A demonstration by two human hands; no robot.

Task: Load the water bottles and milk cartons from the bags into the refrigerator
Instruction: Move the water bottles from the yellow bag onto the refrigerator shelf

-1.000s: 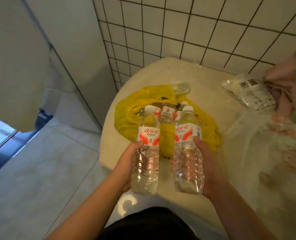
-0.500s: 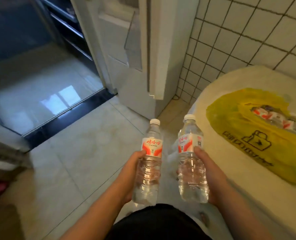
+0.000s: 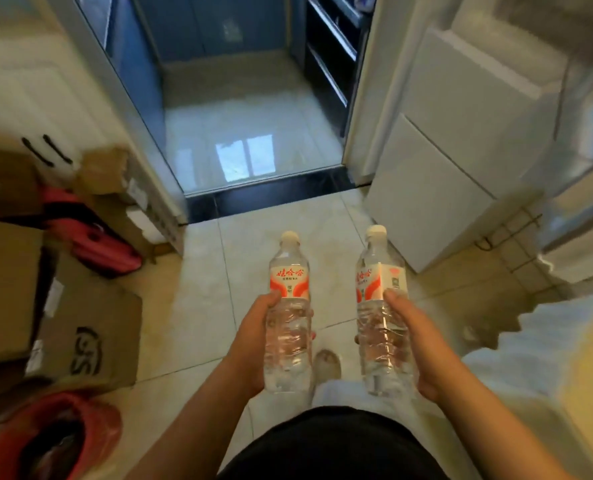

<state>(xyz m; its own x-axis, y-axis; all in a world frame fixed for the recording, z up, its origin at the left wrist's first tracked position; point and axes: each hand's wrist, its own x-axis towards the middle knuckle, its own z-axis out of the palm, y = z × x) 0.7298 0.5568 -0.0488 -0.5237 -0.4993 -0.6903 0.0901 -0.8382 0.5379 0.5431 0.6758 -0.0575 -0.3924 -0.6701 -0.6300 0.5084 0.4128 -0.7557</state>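
A: Nearest to us, the left hand is wrapping round the left bottle, thumb lying at the lower edge of the label, fingers curling behind the ribbed body.

B: And the right hand is doing the same to the right bottle. It's clamped on the ribbed middle, palm cupping the lower half. Both bottles are riding upright, side by side and apart, out in front of the waist.

A: They're looking full, so I'm reckoning each has fair weight for one hand. It's thin clear plastic too, likely giving under a hard squeeze.

B: Which is why that ribbed band below the label is the place to hold. The label is smooth and probably slippery, and the neck under the white caps is narrow for carrying.

A: The caps are on, so I'm not expecting spills, and a drop is likelier to dent than shatter.

B: Below them a shoe is showing on the tiled floor. Boxes are crowding the left side, with a red bag in the near corner.

A: Further on, to the right, what I'm taking for the white fridge is standing just beside the doorway. Whether its door is open, I cannot tell.

B: So neither bottle is in yet. I'm judging this as the carry.
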